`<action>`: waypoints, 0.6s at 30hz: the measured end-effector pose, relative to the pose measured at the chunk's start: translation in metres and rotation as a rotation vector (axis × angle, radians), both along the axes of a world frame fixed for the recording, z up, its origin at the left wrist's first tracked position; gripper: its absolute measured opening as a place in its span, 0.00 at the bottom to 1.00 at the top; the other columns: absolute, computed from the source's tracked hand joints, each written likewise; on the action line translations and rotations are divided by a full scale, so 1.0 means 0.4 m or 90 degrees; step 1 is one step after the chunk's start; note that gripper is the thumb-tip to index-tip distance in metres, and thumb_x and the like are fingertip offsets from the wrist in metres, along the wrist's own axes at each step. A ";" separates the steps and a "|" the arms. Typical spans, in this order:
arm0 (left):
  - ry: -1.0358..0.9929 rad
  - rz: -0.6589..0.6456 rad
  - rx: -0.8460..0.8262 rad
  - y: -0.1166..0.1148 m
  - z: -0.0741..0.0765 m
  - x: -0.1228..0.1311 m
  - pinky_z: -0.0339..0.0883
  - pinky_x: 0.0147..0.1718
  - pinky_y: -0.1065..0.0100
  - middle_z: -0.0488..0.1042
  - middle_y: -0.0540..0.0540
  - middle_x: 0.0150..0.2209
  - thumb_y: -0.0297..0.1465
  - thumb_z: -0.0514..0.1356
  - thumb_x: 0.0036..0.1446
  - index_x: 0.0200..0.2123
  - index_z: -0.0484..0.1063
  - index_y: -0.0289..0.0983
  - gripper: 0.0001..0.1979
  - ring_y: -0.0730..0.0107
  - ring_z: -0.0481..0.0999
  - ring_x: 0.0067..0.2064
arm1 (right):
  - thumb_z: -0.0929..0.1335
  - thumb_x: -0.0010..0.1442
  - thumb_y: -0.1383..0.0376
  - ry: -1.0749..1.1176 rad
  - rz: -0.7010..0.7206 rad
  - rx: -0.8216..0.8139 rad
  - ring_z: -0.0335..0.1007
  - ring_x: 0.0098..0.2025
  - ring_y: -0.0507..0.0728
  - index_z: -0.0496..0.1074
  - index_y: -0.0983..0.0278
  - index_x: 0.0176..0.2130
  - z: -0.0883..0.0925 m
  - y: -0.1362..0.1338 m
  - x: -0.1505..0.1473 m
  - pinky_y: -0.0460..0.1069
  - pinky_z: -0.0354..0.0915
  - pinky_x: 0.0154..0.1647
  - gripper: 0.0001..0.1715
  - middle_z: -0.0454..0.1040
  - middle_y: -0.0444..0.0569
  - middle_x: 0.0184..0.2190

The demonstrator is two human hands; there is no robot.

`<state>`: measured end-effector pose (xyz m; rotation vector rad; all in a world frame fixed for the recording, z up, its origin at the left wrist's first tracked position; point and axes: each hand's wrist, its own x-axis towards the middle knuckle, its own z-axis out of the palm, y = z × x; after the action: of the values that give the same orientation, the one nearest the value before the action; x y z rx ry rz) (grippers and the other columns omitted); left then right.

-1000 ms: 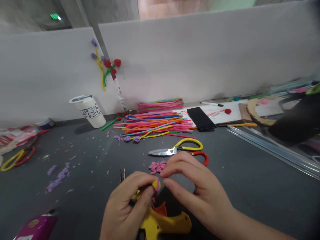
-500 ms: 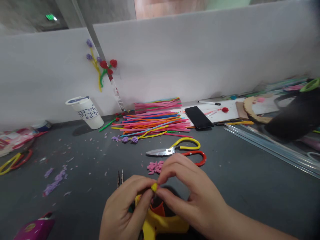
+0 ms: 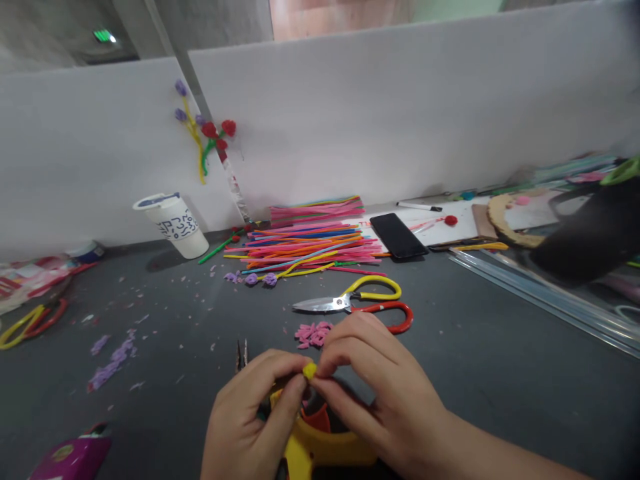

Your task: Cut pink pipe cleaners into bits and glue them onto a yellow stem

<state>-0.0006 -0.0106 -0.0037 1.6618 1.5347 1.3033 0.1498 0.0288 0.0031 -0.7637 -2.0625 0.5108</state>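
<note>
Between both hands, at the lower middle, is a small yellow fuzzy piece [image 3: 310, 371]. My left hand [image 3: 260, 407] pinches it from the left with thumb and forefinger. From the right, the thumb and fingertips of my right hand [image 3: 375, 380] close on the same piece. Beneath the hands is a yellow tool [image 3: 330, 448] with an orange part, partly hidden. A pile of short pink pieces [image 3: 313, 335] lies just beyond my right fingertips, and scissors [image 3: 350, 302] with yellow and red handles rest behind it.
Pipe cleaners [image 3: 310, 247] lie in a bundle at the back, beside a black phone [image 3: 397, 236]. A white cup [image 3: 175, 225] stands at left. Purple scraps [image 3: 115, 360] and a magenta object [image 3: 73, 459] are at the left. Clear rods [image 3: 545, 297] lie at right.
The yellow piece has turned slightly between the fingertips, and the pink bit beside it no longer shows. Both hands have barely shifted.
</note>
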 end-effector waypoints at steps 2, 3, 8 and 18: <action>0.003 0.002 0.000 0.000 0.000 0.000 0.64 0.26 0.74 0.75 0.51 0.26 0.29 0.57 0.50 0.27 0.74 0.41 0.06 0.71 0.73 0.26 | 0.65 0.54 0.70 0.008 -0.002 -0.009 0.62 0.34 0.51 0.66 0.63 0.30 0.002 0.001 0.001 0.48 0.60 0.36 0.02 0.68 0.44 0.29; 0.006 0.004 0.002 0.000 0.000 0.000 0.64 0.26 0.74 0.75 0.51 0.26 0.29 0.57 0.50 0.27 0.74 0.41 0.06 0.72 0.73 0.26 | 0.65 0.54 0.71 0.013 0.001 -0.019 0.63 0.34 0.51 0.66 0.63 0.31 0.003 0.001 0.001 0.47 0.60 0.36 0.03 0.68 0.44 0.29; 0.019 0.009 0.009 0.001 0.003 -0.001 0.66 0.27 0.73 0.75 0.49 0.27 0.30 0.57 0.49 0.28 0.74 0.40 0.05 0.70 0.73 0.27 | 0.65 0.54 0.71 0.031 0.009 -0.056 0.63 0.34 0.52 0.67 0.62 0.31 0.009 0.006 0.005 0.48 0.61 0.36 0.04 0.69 0.44 0.29; 0.044 0.027 0.030 0.003 0.010 0.002 0.66 0.27 0.73 0.76 0.50 0.26 0.30 0.58 0.49 0.26 0.74 0.41 0.05 0.70 0.73 0.28 | 0.66 0.53 0.71 0.060 0.025 -0.148 0.64 0.34 0.51 0.67 0.63 0.29 0.011 0.009 0.003 0.46 0.61 0.34 0.03 0.68 0.43 0.29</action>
<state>0.0001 -0.0095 0.0002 1.7292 1.5993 1.3265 0.1508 0.0324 0.0074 -0.8183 -1.9552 0.8031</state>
